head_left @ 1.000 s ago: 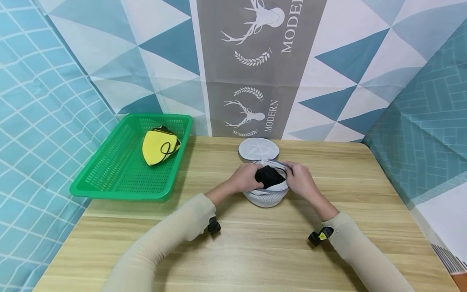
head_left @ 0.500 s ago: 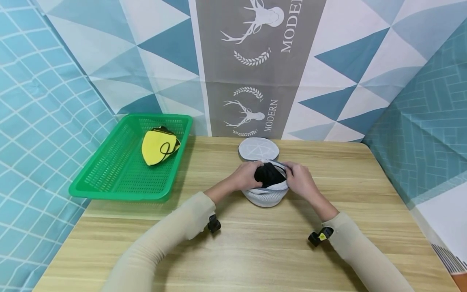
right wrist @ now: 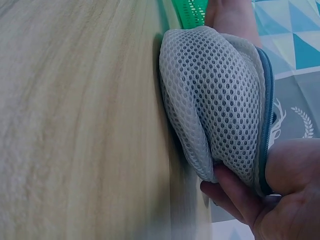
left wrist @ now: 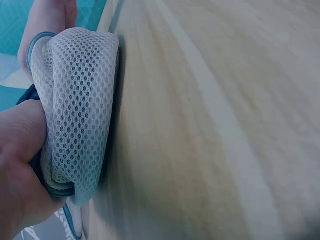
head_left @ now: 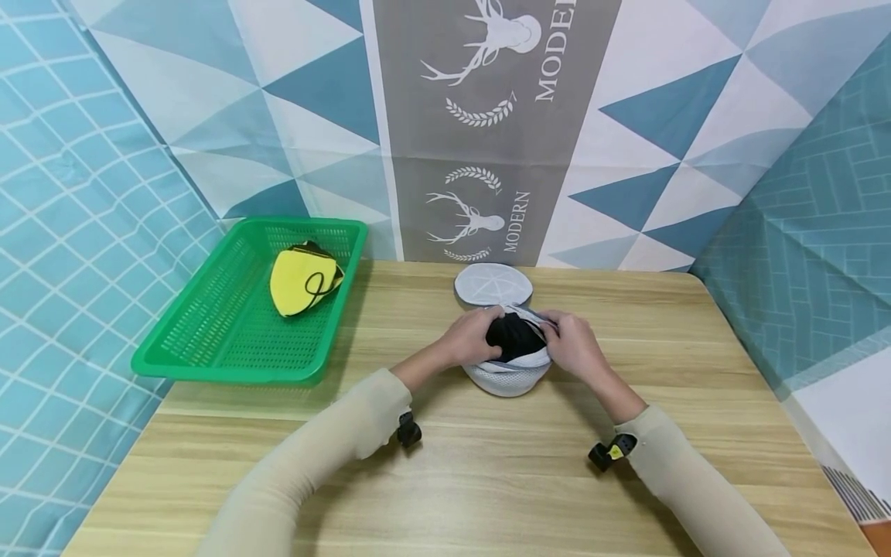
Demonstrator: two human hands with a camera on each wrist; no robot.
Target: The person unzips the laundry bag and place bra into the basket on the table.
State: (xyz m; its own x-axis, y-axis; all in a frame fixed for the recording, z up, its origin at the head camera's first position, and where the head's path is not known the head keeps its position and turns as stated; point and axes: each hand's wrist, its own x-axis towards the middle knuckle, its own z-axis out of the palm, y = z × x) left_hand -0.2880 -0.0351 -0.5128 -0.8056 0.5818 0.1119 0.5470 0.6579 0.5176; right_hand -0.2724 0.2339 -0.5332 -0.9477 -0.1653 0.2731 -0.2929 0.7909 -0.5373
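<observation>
A rounded white mesh laundry bag (head_left: 506, 382) with a grey zip edge stands on the table, its round lid (head_left: 493, 285) folded back behind it. Inside its opening sits a bunched black cloth item (head_left: 515, 337). My left hand (head_left: 475, 338) reaches into the mouth from the left and grips the black cloth, thumb on the near side; its other fingers are partly hidden. On the right, my right hand (head_left: 572, 340) pinches the bag's rim. In the right wrist view, fingers (right wrist: 235, 192) press the mesh from outside, with the thumb by the zip (right wrist: 267, 115).
A green plastic basket (head_left: 149, 363) stands at the back left of the wooden table (head_left: 487, 480). In it lies a yellow fabric item (head_left: 299, 282) with a black cord. Patterned sheets (head_left: 334, 100) hang behind and beside the table.
The black cloth has shifted slightly inside the bag, and its thin cord near my right hand no longer shows. The rim there has drawn inward a little. Both hands stay almost in place.
</observation>
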